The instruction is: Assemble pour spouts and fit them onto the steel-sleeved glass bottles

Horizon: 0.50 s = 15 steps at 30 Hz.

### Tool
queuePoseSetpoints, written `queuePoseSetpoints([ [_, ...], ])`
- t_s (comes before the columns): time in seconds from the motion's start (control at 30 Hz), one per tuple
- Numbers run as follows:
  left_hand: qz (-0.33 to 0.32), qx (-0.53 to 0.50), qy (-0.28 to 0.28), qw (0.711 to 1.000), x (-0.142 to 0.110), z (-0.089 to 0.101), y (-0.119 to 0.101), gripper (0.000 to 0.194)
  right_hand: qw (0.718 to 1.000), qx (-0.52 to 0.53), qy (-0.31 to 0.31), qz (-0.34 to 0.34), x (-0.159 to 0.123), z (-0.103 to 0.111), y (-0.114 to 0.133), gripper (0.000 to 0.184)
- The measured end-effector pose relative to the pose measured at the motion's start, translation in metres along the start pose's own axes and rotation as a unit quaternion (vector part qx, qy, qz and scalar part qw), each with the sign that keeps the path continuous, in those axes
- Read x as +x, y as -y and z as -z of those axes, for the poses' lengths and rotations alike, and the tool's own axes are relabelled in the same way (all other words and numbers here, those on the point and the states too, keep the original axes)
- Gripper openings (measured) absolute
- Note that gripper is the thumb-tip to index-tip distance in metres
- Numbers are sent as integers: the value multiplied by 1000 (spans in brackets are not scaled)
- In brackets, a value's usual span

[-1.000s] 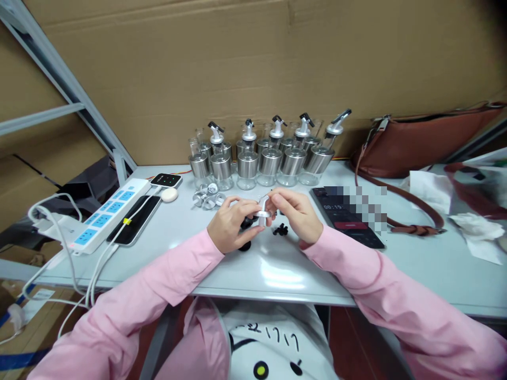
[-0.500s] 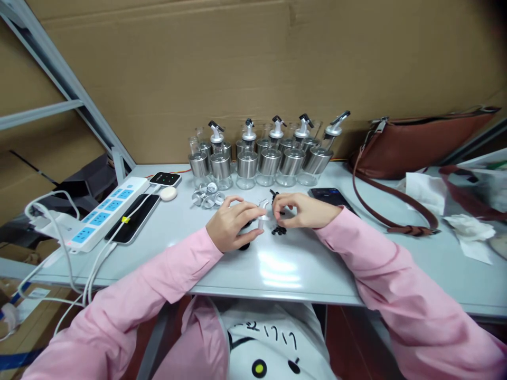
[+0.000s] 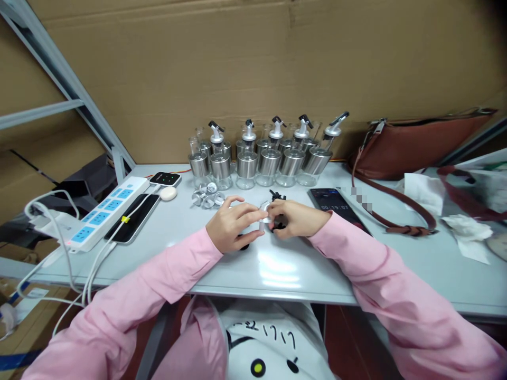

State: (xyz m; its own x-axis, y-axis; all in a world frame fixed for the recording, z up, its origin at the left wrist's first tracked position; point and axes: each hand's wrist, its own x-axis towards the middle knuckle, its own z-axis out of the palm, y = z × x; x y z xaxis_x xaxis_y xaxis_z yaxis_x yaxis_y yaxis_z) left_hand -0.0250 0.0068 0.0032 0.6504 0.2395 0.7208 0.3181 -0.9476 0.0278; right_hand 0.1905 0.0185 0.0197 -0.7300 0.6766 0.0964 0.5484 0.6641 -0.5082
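My left hand pinches a pale grey pour spout between thumb and fingers, above the tabletop. Close against its right side is my right hand, with thumb and fingertips drawn together. What the right fingertips hold, if anything, is too small to make out. Small black parts lie just behind and under the right hand, which partly covers them. A dark piece shows below my left fingers, mostly hidden. Left of the hands lies a cluster of loose grey spout pieces.
Glass bottles with steel sleeves stand in rows at the back, several topped with spouts. To the left are a power strip, a phone and cables. A lit phone, a brown bag and crumpled tissues lie right.
My right hand has shifted slightly left and down, up to the spout in my left hand. More of the phone beside it shows, and its screen now displays a timer.
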Motion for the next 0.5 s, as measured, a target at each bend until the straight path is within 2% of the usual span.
queuePoseSetpoints([
  [0.17, 2, 1, 3, 1000, 0, 0, -1, 27, 994, 94, -51, -37, -1, 5, 1, 8],
  [0.3, -15, 8, -12, 1000, 2, 0, -2, 27, 974, 198, -108, -29, 0, 5, 0, 7],
  [0.5, -20, 2, -19, 1000, 3, 0, -2, 27, 951, 260, -166, -39, 2, 7, 5, 12],
])
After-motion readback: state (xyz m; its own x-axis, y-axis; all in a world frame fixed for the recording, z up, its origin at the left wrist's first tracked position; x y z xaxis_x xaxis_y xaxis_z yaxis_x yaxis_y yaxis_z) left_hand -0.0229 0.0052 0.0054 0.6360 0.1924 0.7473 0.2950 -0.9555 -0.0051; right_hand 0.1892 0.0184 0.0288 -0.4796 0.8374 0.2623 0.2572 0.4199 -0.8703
